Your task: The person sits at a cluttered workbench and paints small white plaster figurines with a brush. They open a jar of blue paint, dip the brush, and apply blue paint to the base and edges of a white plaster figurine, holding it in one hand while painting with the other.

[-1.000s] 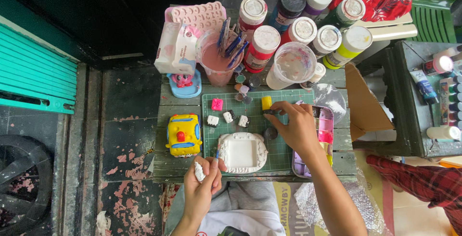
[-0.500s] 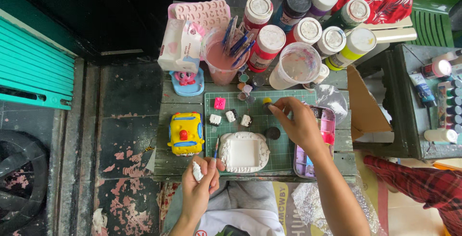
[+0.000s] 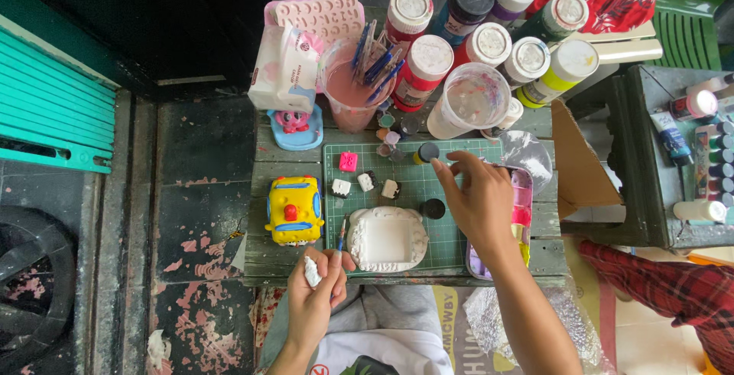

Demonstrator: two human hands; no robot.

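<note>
Right hand [image 3: 482,199] over green mat [image 3: 417,184], fingers spread, reaching toward small paint pot [image 3: 427,152]. Left hand [image 3: 317,287] clamped on thin brush [image 3: 340,236] and white scrap [image 3: 312,272], beside white plaster piece [image 3: 388,239].

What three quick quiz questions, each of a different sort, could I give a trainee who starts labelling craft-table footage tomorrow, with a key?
1. True or false: the right hand rests flat on the white plaster frame.
2. What does the left hand hold? A) a thin paintbrush and a small white piece B) a pair of scissors C) a paint bottle
3. Which painted toy stands left of the green cutting mat?

Key:
1. False: it reaches over the mat towards the small yellow paint pot, fingers spread.
2. A.
3. The yellow car figure with blue trim and a red dot.
</note>
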